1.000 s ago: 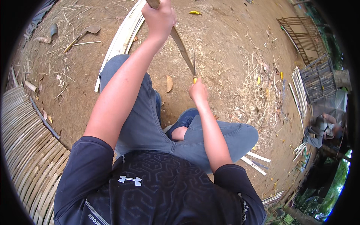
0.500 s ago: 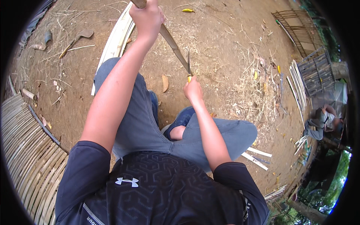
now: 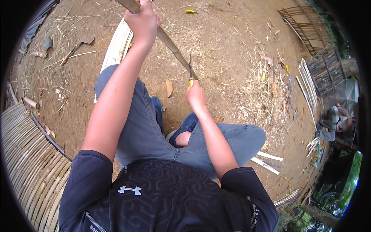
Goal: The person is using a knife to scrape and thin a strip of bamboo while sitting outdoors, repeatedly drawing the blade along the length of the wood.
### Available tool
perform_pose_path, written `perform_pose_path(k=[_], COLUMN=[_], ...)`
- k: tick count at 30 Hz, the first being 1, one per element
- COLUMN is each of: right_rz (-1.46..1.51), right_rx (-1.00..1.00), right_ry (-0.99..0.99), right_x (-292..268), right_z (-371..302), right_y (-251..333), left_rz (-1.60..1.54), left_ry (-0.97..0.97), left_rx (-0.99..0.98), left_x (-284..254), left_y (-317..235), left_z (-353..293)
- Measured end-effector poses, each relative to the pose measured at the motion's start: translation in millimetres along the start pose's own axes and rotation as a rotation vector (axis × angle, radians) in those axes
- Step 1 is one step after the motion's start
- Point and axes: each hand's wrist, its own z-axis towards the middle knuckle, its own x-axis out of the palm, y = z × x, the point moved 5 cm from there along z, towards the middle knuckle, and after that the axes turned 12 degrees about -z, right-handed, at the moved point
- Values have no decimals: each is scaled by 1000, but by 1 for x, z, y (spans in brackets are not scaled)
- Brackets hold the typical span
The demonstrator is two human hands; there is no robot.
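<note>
My left hand point(image 3: 142, 25) is closed around a long brown pole point(image 3: 170, 43), probably bamboo, that slants from the upper left down toward my right hand. Lower down, my right hand point(image 3: 195, 95) is closed on the yellow handle of a knife point(image 3: 190, 66). Its narrow dark blade points away from me and crosses the pole close to the pole's lower end. Pale split strips point(image 3: 116, 46) lie on the ground beyond my left knee. Both my shoes are on the dirt between my bent legs.
A slatted bamboo panel point(image 3: 33, 170) lies at the lower left. A hoe-like tool point(image 3: 77, 48) rests at the upper left. Bamboo racks point(image 3: 324, 69) and stacked strips point(image 3: 307, 87) are at the right, where another person point(image 3: 335, 120) bends. Shavings point(image 3: 259, 91) and leaves litter the dirt.
My left hand and the pole have shifted a little to the left and down. The knife has moved slightly left, its blade now more upright. The other person has changed posture.
</note>
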Motion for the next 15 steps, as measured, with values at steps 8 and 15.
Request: perform_pose_path(k=[8, 15], right_rz=[20, -85], right_rx=[37, -137], right_ry=[26, -31], right_x=[5, 1], right_z=[4, 19], right_y=[-3, -6], left_rz=[-6, -25], left_ry=[-13, -11], left_rx=[22, -20], left_x=[5, 9], left_y=[-3, -6], left_z=[0, -2])
